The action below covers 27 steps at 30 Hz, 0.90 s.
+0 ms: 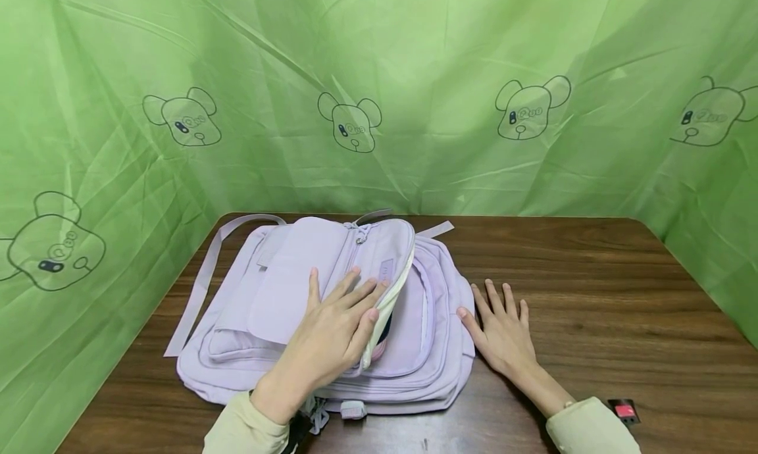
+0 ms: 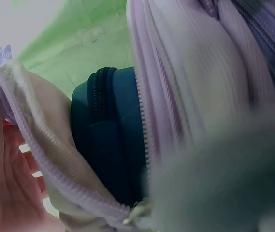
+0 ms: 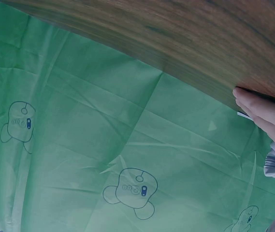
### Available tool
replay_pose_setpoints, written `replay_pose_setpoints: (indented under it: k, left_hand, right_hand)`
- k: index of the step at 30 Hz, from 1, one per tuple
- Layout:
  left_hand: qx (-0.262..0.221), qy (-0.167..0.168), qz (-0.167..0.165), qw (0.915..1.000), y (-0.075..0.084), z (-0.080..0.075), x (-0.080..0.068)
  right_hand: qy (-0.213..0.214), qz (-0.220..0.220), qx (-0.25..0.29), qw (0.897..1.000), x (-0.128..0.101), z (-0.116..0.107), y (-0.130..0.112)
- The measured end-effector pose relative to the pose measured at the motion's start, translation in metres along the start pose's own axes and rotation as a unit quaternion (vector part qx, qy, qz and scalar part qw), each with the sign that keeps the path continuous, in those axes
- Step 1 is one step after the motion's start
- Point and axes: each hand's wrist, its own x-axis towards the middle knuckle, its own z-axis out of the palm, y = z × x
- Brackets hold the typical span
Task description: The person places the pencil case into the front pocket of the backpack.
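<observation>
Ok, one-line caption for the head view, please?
Left hand holds open the front pocket flap of a lilac backpack on a wooden table; right hand rests flat beside it.

Backpack fills table left; right half bare; green curtain walls three sides.

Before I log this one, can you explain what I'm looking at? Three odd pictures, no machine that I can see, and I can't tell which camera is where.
No machine here: a person works with two bare hands. The wide picture comes from a camera on the head, looking down at a table with green cloth hung around it. A lilac backpack lies on the table. The left hand pulls back the open pocket flap. The left wrist camera looks into that pocket and shows a dark blue zipped case inside. The right hand lies flat on the table, touching the backpack's edge. Its wrist camera sees mostly cloth, table and a fingertip.
</observation>
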Motion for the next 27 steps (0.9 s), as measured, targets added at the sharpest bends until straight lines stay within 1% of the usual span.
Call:
replay_pose_setpoints:
  k: [14,21,27]
  left_hand:
    - [0.027,0.005,-0.011,0.9996,0.012,0.008,0.001]
    - [0.045,0.029,0.003,0.9986,0.018,0.014,0.001]
    - [0.044,0.042,-0.005,0.9982,0.022,0.021,0.0]
  right_hand:
    - [0.003,-0.001,0.0,1.0,0.0,-0.001,-0.001]
    - [0.007,-0.003,0.0,1.0,0.0,-0.001,0.0]
    - [0.007,-0.003,0.0,1.0,0.0,-0.001,0.0]
